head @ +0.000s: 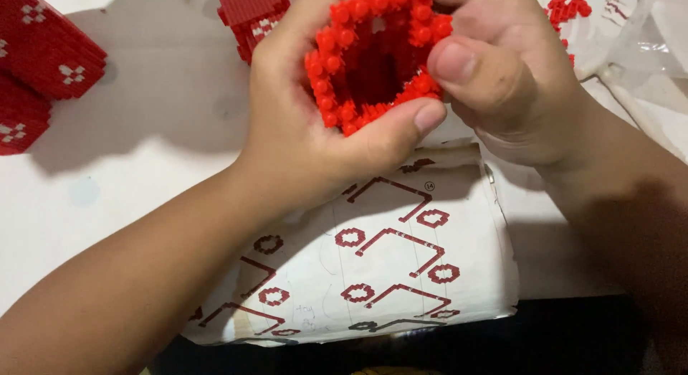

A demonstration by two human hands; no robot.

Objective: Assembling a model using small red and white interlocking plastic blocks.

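Red brick ring point(373, 56), hollow and studded, held above the instruction sheet point(387, 260) on the tabletop point(129, 167), left hand point(315, 124) and right hand point(502, 81) both closed on its rim; likely light, stiff, prone to crumbling—grip opposite walls.

L hand point(315, 124) & R hand point(502, 81) raised together, fingers curled, thumbs forward; both grips closed

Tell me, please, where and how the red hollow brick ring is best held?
Probably by its outer wall, from both sides: the red brick ring is hollow with a thin studded rim. The left hand and right hand already cradle it so, thumbs on the near edge.
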